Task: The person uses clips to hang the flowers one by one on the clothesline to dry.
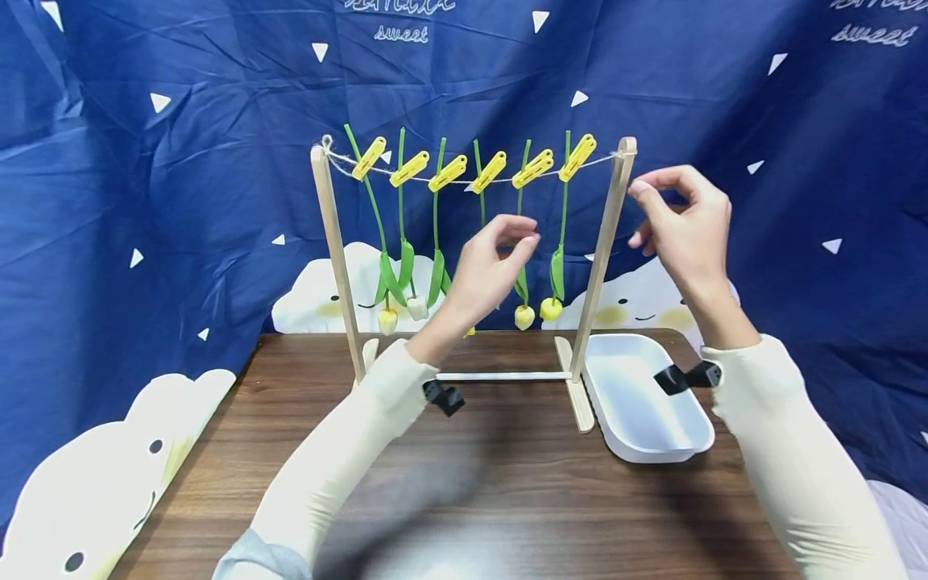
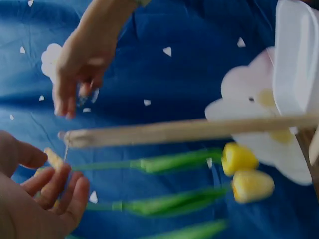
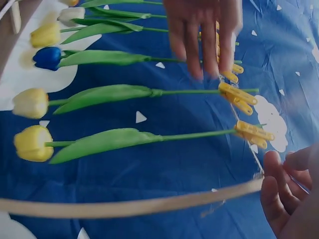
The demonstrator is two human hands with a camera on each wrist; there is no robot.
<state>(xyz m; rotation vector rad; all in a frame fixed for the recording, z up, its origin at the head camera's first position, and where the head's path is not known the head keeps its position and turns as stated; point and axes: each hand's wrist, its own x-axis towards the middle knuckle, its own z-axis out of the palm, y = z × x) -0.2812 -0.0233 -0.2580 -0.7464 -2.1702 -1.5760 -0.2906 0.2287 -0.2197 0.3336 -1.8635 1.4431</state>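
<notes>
Several artificial tulips hang upside down from a string (image 1: 606, 159) between two wooden posts. Yellow clothespins (image 1: 577, 157) hold their green stems to it. The flower heads are yellow, cream and white, with a blue tulip (image 3: 47, 58) visible in the right wrist view. My left hand (image 1: 493, 256) is raised before the middle of the row, its fingers loosely bent and nothing seen in them; it hides part of some flowers. Beside the top of the right post (image 1: 607, 242) is my right hand (image 1: 687, 225), its fingers relaxed and loosely bent, holding nothing visible.
A white plastic basin (image 1: 652, 448) stands on the brown wooden table (image 1: 551, 499), right of the rack's foot (image 1: 577, 403). A white crossbar (image 1: 507, 376) joins the posts low down. Behind hangs a dark blue cloth (image 1: 217, 161) with clouds and triangles.
</notes>
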